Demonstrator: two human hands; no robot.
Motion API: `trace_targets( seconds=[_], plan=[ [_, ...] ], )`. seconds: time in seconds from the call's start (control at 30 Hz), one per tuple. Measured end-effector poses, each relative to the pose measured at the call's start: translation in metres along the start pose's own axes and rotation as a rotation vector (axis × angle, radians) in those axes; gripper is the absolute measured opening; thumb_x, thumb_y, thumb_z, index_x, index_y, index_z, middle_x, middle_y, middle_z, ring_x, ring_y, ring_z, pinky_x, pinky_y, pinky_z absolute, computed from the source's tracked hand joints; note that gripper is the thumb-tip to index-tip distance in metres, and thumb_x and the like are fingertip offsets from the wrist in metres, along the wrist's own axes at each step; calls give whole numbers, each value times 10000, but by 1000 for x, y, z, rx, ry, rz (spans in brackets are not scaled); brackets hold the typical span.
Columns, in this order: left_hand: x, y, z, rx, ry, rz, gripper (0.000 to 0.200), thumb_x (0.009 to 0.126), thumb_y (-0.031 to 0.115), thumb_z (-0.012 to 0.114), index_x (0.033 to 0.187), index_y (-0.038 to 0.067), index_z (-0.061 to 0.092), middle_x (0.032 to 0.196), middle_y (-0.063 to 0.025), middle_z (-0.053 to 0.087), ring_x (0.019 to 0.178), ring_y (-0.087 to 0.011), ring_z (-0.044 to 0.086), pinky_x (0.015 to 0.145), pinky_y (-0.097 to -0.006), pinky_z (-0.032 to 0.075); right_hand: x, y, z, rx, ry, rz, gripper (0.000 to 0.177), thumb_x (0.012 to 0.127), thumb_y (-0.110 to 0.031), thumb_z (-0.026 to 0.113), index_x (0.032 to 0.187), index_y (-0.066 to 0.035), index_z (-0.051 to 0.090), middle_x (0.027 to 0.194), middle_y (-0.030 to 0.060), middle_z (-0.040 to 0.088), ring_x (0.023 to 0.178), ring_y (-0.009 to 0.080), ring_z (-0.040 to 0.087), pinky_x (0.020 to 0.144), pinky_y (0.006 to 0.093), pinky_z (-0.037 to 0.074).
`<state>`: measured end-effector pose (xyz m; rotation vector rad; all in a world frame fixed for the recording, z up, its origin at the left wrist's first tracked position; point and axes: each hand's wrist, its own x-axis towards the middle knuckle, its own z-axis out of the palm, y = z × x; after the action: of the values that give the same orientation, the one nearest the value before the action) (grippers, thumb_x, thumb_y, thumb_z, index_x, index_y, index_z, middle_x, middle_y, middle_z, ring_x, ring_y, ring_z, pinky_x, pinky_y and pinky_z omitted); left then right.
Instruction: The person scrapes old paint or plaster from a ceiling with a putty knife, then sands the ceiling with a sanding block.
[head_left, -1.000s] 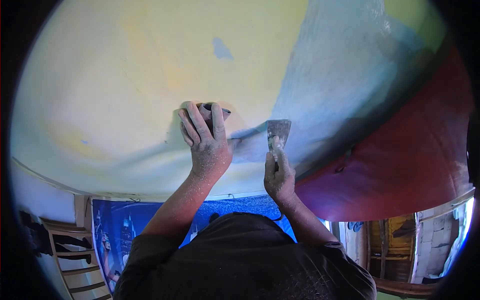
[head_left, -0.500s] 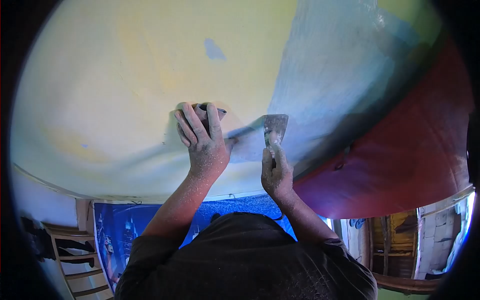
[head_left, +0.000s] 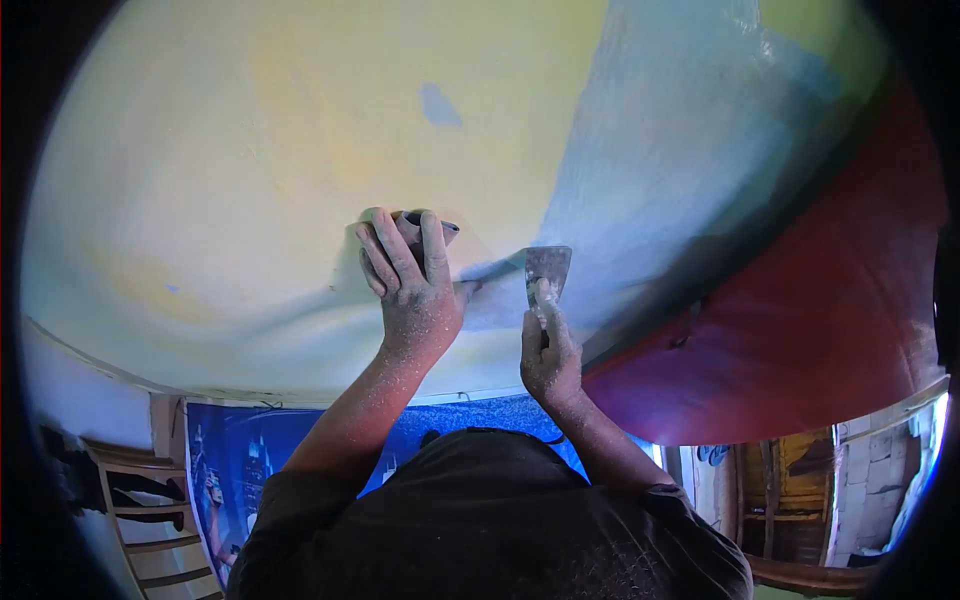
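Note:
My left hand [head_left: 408,275], coated in pale dust, presses a folded dark sheet [head_left: 418,231] against the yellowish wall surface [head_left: 300,150]. Its fingers are bent over the sheet, which sticks out between them. To the right, my right hand [head_left: 552,355] grips the handle of a metal scraper [head_left: 548,262], blade upward, near the pale blue-grey patch [head_left: 660,150]. Whether the blade touches the surface is hard to tell. A small blue-grey spot [head_left: 440,104] lies above my left hand.
Dark red covering [head_left: 800,320] spans the right side. Wooden shelves [head_left: 155,515] holding dark items stand at the lower left, beside a blue printed sheet [head_left: 235,450]. A wooden-framed opening [head_left: 790,490] is at the lower right.
The view has shifted slightly. The scraper and my right hand sit a little lower, with the blade more upright. My left hand still holds the folded sheet on the surface.

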<state>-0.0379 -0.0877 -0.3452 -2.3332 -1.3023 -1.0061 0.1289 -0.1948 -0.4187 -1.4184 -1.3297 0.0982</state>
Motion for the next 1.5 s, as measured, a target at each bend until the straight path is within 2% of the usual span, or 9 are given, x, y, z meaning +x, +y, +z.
trace_targets(
  seconds=[0.03,0.33,0.43,0.73,0.83,1.03,1.17,1.27,1.5],
  plan=[
    [0,-1,0,1,7,6,1314,749,357,1008,1680,-32,166,1657,-527,-35,1532,-757,12,1179,-817,172,-2,0,1,28,-17,23,511,1073,-50,655,1568,-15,532,1216,333,726,1090,468,761,892,446,605],
    [0,-1,1,-5,9,-2,1317,745,338,1012,1682,-27,162,1658,-530,-42,1529,-761,11,1178,-821,168,-1,3,1,-30,-33,36,441,1075,-43,648,1503,11,561,1308,338,708,1138,475,749,906,446,604],
    [-2,-1,0,-1,5,-2,1319,742,337,1014,1683,-29,164,1660,-531,-51,1528,-762,12,1179,-822,166,10,-13,-3,-28,4,35,425,1091,-47,620,1498,66,569,1449,317,660,1350,406,675,1065,431,560],
    [-1,-3,3,5,7,9,1312,752,373,1005,1678,-42,175,1656,-538,-39,1528,-763,17,1183,-826,156,7,-12,-7,-49,-52,80,405,1087,-29,617,1473,88,582,1443,322,663,1343,389,683,1074,429,558],
    [-3,-1,0,12,9,8,1314,748,361,1008,1678,-42,171,1655,-538,-41,1528,-764,14,1181,-825,161,14,-16,-5,21,4,40,535,1079,-51,644,1594,-22,506,1228,336,726,1102,465,761,900,472,606],
    [-1,-5,2,-13,46,10,1202,777,367,972,1682,17,263,1673,-502,55,1494,-768,150,1103,-839,290,17,-4,-1,-94,95,-169,540,1075,-63,657,1598,-64,521,1153,351,725,991,455,779,824,476,610],
    [-2,-3,0,26,-21,3,1305,755,333,1005,1679,-31,158,1654,-535,-38,1523,-767,27,1181,-812,177,21,-23,-11,-28,-2,33,407,1080,-7,617,1467,113,580,1437,332,662,1351,382,677,1091,427,555],
    [-1,-3,2,-12,51,14,1189,762,268,965,1686,17,259,1672,-504,49,1497,-765,151,1109,-834,291,17,-13,-8,-59,-20,25,412,1079,-8,618,1472,110,578,1439,330,661,1352,383,677,1095,428,554],
    [-4,-3,0,20,-21,-4,1310,743,326,1011,1680,-24,165,1656,-533,-42,1524,-766,22,1181,-812,177,24,-16,-11,-48,14,-22,471,1075,-38,638,1534,19,549,1364,341,686,1254,446,710,1014,457,582]
  ],
)
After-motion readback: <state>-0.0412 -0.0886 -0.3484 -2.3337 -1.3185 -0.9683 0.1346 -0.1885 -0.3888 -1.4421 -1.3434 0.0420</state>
